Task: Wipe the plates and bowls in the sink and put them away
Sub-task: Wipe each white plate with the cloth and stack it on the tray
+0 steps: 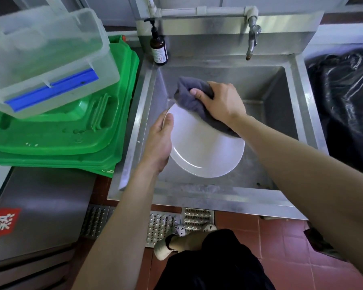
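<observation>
A white plate [205,147] is held tilted over the steel sink [302,126]. My left hand [159,143] grips its left rim, thumb on the upper face. My right hand [220,101] grips a bunched grey cloth [191,95] and presses it against the plate's upper edge. The cloth covers the top right part of the plate. No other plates or bowls show in the basin; the plate and my arms hide part of its floor.
A brown pump bottle [159,49] stands on the sink's back left corner, and a tap [253,38] hangs over the basin. Left of the sink, a clear plastic bin [50,55] sits on stacked green lids [71,130]. A black bag [344,101] lies at the right.
</observation>
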The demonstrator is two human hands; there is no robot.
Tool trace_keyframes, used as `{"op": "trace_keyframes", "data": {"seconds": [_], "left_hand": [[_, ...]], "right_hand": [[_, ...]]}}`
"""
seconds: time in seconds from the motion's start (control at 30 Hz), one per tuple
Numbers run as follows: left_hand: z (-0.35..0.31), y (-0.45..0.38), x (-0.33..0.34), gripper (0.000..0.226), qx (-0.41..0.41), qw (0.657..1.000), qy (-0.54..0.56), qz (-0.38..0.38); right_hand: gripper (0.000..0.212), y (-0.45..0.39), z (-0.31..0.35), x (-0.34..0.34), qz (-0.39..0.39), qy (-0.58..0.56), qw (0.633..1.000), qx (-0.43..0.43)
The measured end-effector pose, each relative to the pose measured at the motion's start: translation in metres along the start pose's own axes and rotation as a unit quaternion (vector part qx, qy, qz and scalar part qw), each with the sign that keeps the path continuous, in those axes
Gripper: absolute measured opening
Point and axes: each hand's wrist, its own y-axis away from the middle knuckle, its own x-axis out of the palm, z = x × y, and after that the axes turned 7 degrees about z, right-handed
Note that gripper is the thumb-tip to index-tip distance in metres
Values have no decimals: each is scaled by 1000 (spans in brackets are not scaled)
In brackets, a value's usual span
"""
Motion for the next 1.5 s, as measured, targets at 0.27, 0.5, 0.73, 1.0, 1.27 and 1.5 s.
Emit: {"op": "trace_keyframes", "data": {"seconds": [0.27, 0.5, 0.73, 1.0, 1.27, 1.5], "left_hand": [[1, -18, 2, 32, -67, 990, 100, -79], [2, -31, -15, 40, -97, 976, 146, -130], [-15, -41, -10, 44, -104, 980, 65, -155], [-20, -34, -10, 44, -79, 980, -159, -87], [5, 1, 10, 64, -81, 967, 234, -57], [1, 4, 19, 80, 4, 966, 217, -139]], "right_hand": [[63, 47, 10, 38, 141, 75, 975, -153], [57, 106, 15, 28, 171, 30, 946, -273], [47, 100, 5, 39, 9, 62, 961, -270], [20, 86, 26, 14, -143, -462, 841, 241], [29, 91, 12, 2, -146, -692, 612, 353], [28, 108, -4, -3, -42, -670, 642, 371]]}}
